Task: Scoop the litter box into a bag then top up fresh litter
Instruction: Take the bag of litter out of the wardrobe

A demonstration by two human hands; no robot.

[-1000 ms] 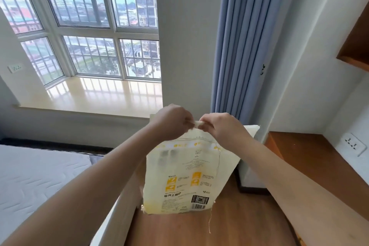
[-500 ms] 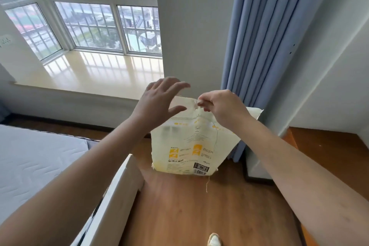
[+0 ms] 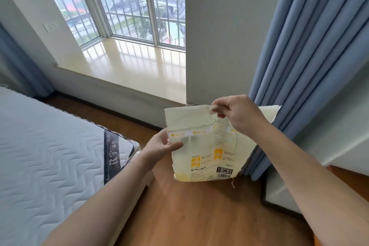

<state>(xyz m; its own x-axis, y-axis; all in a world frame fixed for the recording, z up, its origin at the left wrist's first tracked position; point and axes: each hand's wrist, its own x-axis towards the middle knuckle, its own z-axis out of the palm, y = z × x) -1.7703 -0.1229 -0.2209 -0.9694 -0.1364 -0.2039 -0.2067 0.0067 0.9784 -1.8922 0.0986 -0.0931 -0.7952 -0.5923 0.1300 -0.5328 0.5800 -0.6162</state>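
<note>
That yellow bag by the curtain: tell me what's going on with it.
A person is working on a pale yellow litter bag that stands on the wood floor, between the mattress and the blue curtain. The right hand pinches the top edge at a torn spot, while the left hand grips the bag's left side. No litter box or scoop is in view.

My right hand (image 3: 237, 115) pinches the torn top edge of the pale yellow litter bag (image 3: 203, 146), while my left hand (image 3: 161, 146) grips its left side lower down. A mattress (image 3: 50, 156) lies left of my left arm, and a blue curtain (image 3: 309, 46) hangs beyond my right hand.
</note>
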